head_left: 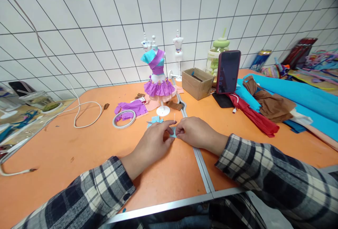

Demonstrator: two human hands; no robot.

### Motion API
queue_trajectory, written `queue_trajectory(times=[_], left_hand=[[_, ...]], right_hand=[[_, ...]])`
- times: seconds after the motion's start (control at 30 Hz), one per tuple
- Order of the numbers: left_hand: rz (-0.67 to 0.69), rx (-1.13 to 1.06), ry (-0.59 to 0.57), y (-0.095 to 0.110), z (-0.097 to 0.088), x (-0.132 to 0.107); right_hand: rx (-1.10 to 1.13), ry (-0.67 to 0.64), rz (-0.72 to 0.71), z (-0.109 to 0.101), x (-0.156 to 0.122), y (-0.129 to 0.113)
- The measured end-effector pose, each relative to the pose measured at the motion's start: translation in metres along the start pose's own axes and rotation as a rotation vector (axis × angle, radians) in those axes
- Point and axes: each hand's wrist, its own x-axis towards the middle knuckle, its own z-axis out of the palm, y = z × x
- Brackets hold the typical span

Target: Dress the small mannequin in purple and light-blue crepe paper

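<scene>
Between my hands lies a small light-blue piece of crepe paper [173, 132], low over the orange tabletop. My left hand [155, 138] holds its left side, with thumb and forefinger curled around it. At its right edge, my right hand [196, 130] pinches the paper, fingers pressed together. A thin white strip [174, 117] stands up just behind the fingertips; what it belongs to is unclear. Beyond my left hand are more light-blue scraps [156, 120], with a pointed metal tip beside them. A mini dress form [157, 68] wears a purple and turquoise paper outfit.
A tape roll [124, 119] lies by purple paper [134, 107]. Behind are a cardboard box [197, 83], an upright phone [228, 72], a green-lidded bottle [218, 58] and a bare dress form [178, 51]. Coloured crepe paper [274, 102] covers the right side; a white cable [76, 109] crosses the left.
</scene>
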Motion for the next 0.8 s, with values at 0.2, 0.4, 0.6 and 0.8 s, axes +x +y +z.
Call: queue_trajectory(times=[0.2, 0.4, 0.6, 0.8], left_hand=[[0.019, 0.025, 0.030, 0.0014, 0.0008, 0.0000], [-0.001, 0.053, 0.006, 0.0030, 0.0008, 0.0025], [-0.013, 0.057, -0.005, 0.0030, 0.0003, 0.0026], [0.032, 0.043, 0.019, -0.0002, 0.0026, 0.0008]], right_hand=[[-0.044, -0.018, -0.018, -0.0040, -0.0015, -0.0032], [-0.033, -0.002, -0.020, -0.0016, -0.0009, -0.0021], [-0.069, -0.023, -0.037, -0.0025, -0.0023, -0.0032], [-0.115, -0.046, -0.014, -0.0046, -0.0018, -0.0066]])
